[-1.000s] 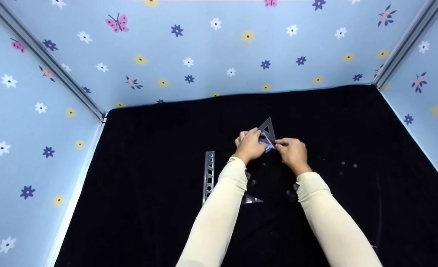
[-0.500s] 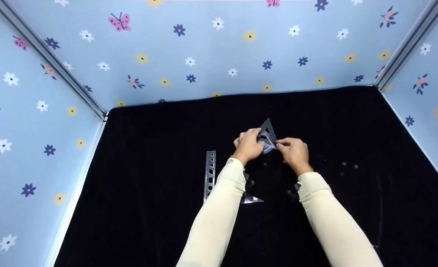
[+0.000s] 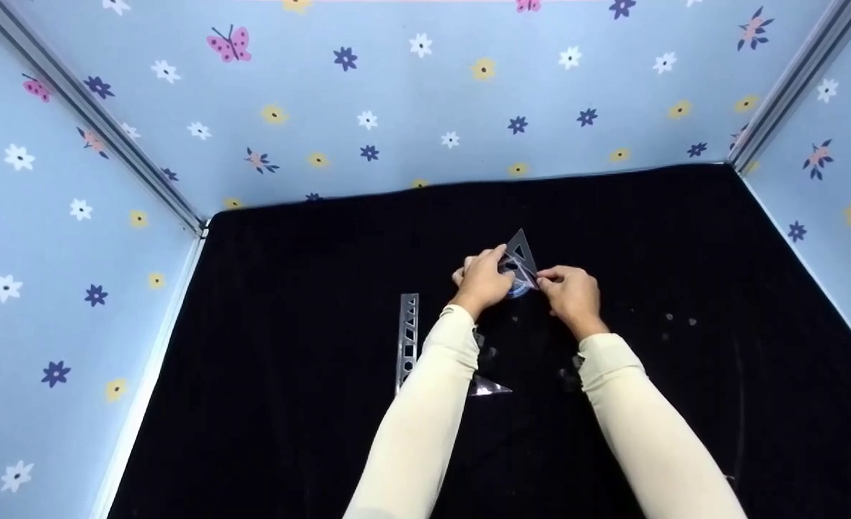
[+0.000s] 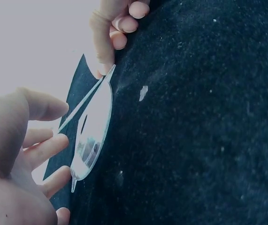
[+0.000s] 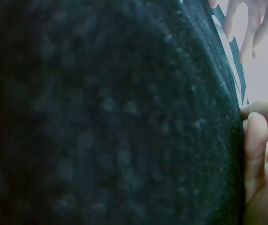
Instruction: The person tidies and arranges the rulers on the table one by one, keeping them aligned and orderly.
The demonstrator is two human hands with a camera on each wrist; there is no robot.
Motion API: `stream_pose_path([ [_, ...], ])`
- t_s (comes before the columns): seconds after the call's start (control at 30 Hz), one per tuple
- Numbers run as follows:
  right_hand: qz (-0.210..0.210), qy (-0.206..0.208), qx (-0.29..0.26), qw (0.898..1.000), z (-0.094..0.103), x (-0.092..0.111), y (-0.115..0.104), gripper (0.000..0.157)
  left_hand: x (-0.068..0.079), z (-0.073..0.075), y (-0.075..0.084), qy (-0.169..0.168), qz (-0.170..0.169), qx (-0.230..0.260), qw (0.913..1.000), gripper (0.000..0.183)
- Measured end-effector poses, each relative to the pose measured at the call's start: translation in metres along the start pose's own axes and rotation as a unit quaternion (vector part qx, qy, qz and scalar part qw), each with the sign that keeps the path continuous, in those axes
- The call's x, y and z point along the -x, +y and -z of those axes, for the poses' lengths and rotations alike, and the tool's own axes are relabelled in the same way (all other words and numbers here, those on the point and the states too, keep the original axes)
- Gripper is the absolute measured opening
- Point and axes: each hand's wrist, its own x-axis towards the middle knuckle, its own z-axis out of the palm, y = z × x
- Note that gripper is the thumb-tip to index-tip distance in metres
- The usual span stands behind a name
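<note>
1. Change: v. little vs. 1 sec earlier. The clear set square (image 3: 528, 259) had its apex tipped a touch further L, and a bit more of the blue-marked curve of the protractor (image 4: 98, 122) showed below it. Both hands sat in approx. the same spot; ruler etc. unmoved.
2. Meaning, in my judgement: a fine adjustment only; neither pc. had been put down or parted from the other.
3. R hand (image 3: 573, 295): thumb & index pinched the set square at its R corner; the protractor's tip met it there too.
4. L hand (image 3: 479, 281): bent fingers at the L side of both pcs., a fingertip against the protractor's lower end. Wrist view washed out, so couldn't tell if it gripped or merely steadied them.
5. Location: set square & protractor were betw. the two hands, over the mid. part of the black cloth (image 3: 310, 324), apex pointing away from the person.
6. Nearby: a clear ruler w/ cut-out shapes (image 3: 402, 339) lay L of the L forearm, partly hidden by the sleeve (image 3: 415, 432); a shiny pointed pc. (image 3: 490, 388) stuck out on that sleeve's R side. Small pale specks (image 3: 692, 322) lay off to the R.
7. Containers: none seen in any view, so no contents to note.
</note>
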Motion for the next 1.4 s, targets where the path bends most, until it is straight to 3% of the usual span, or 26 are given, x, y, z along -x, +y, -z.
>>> stream_pose_path([
  [0.37,0.007,0.006,0.008,1.000,0.000,0.001,-0.002,0.014,0.002,-0.001,0.001,0.008,0.021,0.007,0.9997,0.060],
  [0.83,0.001,0.004,0.017,1.000,0.003,0.000,0.000,0.015,0.000,-0.001,-0.010,0.045,0.012,0.085,0.9953,0.035],
  [1.13,0.009,0.012,0.033,0.999,0.003,0.000,0.001,0.012,0.003,0.000,-0.013,0.068,-0.022,0.058,0.9958,0.027],
  [1.4,0.038,0.032,0.073,0.996,-0.001,0.002,0.000,0.012,0.000,0.004,-0.017,0.059,-0.007,0.045,0.9972,0.035],
])
